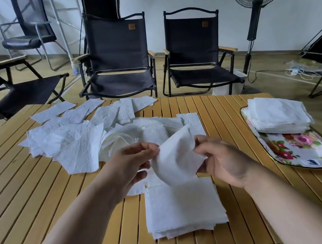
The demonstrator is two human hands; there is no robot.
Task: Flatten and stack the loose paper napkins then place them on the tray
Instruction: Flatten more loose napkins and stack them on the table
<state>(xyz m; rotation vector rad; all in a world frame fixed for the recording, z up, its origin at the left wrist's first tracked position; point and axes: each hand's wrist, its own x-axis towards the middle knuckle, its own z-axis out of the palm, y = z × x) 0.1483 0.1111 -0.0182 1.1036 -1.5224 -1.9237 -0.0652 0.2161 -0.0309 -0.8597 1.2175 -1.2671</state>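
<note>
White napkin (178,160) pinched at opposite edges by left hand (131,164) and right hand (220,161), above near stack (183,207) | step: flattening one sheet | next: likely spread it, lay it square on that stack | loose pile (88,135) lay behind; tray (307,149) at right carried a finished stack (278,116) | writing: chair patches (131,26) unreadable

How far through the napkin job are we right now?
Partway. Done: one flattened stack already sits on the floral tray. In hand: the left hand and right hand both pinch a single napkin above a second stack building on the table. Left: a large scattered pile of loose napkins still needs flattening, and the second stack is not yet on the tray.
</note>
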